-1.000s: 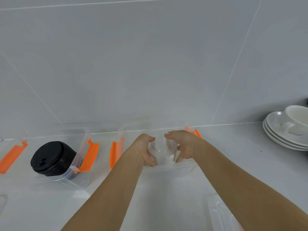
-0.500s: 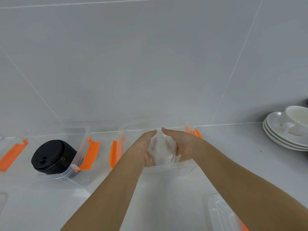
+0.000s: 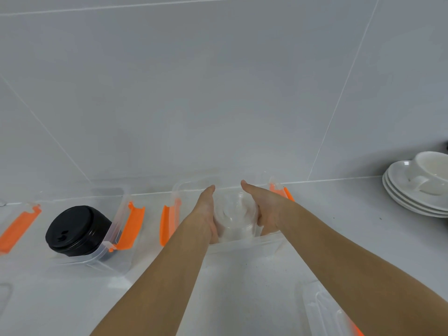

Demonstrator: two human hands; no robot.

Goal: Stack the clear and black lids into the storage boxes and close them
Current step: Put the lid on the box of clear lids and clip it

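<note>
Head view: left hand and right hand, fingers straightened and palms facing, flank a stack of clear lids inside the middle storage box — whether the palms press the stack cannot be told. Orange latches hang open. Left box holds black lids; a box cover lies near right. White saucers — far right.

- A stack of clear round plastic lids sits inside the clear plastic storage box with orange latches at frame centre, between the left hand and right hand.
- Left of it, a stack of black round plastic lids lies in a second clear latched storage box.
- At the right edge, a white ceramic cup rests on stacked white saucers.
- A clear flat box lid lies at lower right.
</note>
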